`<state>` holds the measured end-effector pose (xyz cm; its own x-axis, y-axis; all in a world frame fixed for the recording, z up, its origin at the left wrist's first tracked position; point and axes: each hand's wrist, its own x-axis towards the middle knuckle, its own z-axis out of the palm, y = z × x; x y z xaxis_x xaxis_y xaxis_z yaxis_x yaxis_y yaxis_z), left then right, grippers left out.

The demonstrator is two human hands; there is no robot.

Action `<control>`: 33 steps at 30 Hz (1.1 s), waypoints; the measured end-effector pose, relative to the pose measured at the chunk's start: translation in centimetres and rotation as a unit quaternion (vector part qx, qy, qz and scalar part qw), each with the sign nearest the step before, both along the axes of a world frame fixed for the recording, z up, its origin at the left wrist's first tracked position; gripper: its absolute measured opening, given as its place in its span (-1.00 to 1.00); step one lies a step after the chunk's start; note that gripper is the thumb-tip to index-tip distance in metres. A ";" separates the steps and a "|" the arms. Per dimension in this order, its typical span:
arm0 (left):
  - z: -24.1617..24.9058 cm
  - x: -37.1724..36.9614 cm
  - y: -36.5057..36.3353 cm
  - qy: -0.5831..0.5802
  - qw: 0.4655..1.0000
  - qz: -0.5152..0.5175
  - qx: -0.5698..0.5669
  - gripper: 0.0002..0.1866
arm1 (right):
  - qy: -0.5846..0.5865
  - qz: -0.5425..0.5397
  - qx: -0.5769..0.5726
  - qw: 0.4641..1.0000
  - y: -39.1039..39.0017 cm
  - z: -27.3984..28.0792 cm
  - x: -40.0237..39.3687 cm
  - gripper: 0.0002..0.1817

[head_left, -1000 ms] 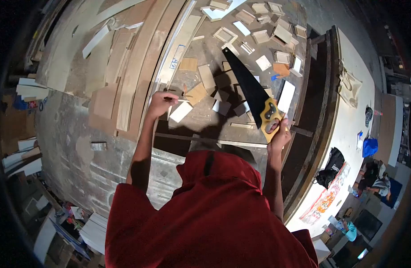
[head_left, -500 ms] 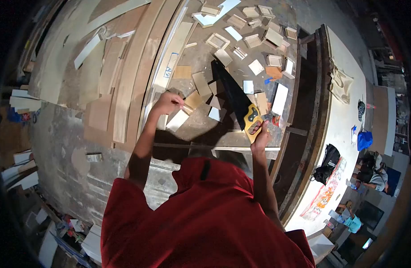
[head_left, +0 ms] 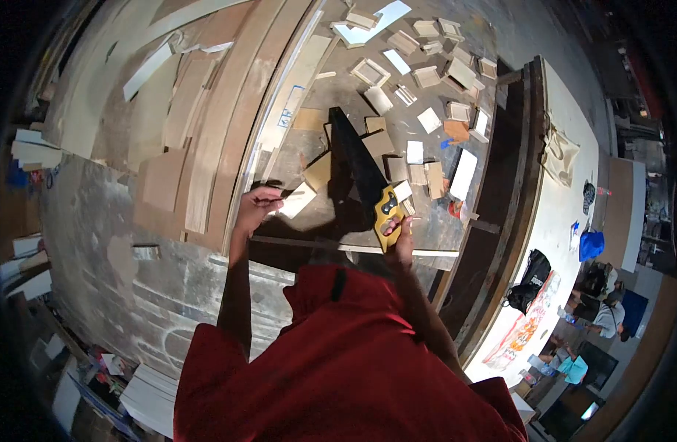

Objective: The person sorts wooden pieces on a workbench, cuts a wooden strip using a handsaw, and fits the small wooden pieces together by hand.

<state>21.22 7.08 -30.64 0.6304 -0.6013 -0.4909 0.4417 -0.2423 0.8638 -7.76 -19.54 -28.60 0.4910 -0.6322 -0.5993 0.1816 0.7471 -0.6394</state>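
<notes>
A handsaw [head_left: 355,158] with a dark blade and a yellow handle is gripped by my right hand [head_left: 402,241], its blade slanting up and left over the worktable [head_left: 331,225]. My left hand [head_left: 257,211] is near the table's left side, thumb and fingers pinched together; I cannot tell what they hold. Beside those fingertips lies a pale wooden block [head_left: 298,200], and just beyond it a tan wooden block [head_left: 318,171]. More small boards [head_left: 379,144] lie to the right of the blade.
Several small wooden frames [head_left: 371,72] and offcuts are scattered at the table's far end. Long planks [head_left: 231,110] run along the left. To the right, a white-topped table [head_left: 574,140] carries a black bag [head_left: 533,276] and a blue bag [head_left: 591,246]. People sit farther right.
The handsaw and my right hand have shifted left and slightly toward me. My left hand has moved down and left, away from the tan block. The view has shifted slightly.
</notes>
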 end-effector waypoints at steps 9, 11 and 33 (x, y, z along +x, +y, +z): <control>0.7 -3.1 3.9 -0.038 0.998 0.053 0.003 -0.70 | -0.143 0.061 0.084 0.984 4.7 4.1 3.8 -0.53; 0.3 -4.0 5.0 -0.023 0.997 0.070 -0.001 -0.69 | -0.138 0.130 0.079 0.979 5.4 5.1 5.0 -0.50; 0.6 -18.3 17.8 0.053 0.965 0.256 -0.004 -0.76 | 0.052 0.255 0.116 0.958 20.6 -2.5 27.5 -0.56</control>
